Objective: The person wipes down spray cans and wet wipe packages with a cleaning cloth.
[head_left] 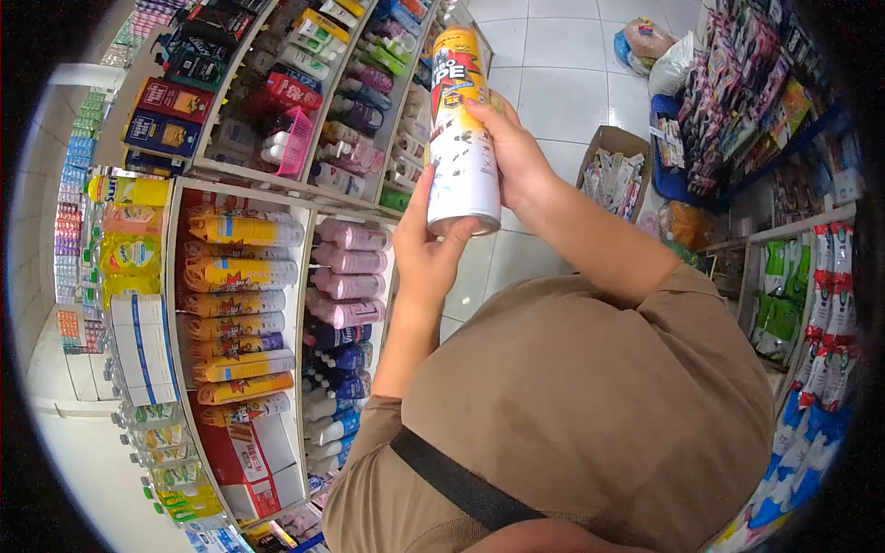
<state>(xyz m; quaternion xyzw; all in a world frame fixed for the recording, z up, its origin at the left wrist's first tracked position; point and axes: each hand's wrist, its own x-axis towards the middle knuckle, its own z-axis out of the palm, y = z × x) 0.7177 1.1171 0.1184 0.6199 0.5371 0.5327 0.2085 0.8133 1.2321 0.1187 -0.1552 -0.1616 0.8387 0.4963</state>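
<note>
A tall spray can [466, 152], yellow and red at the top and white below with small insect pictures, is held up in front of my body. My left hand [431, 235] grips its lower end, the thumb pressed near the metal base rim. Around its upper right side, my right hand [512, 152] is closed with the thumb lying on the printed label. The can tilts slightly, its base toward me. Similar yellow and white spray cans [244, 274] stand in a row on the shelf to the left.
Shelves [309, 276] on the left hold pink bottles [355, 261], blue bottles and boxes. Yellow dish soap bottles [129, 253] line the outer side. An open carton [616, 170] of packets sits on the tiled floor [562, 97]. Hanging packs [834, 286] fill the right side.
</note>
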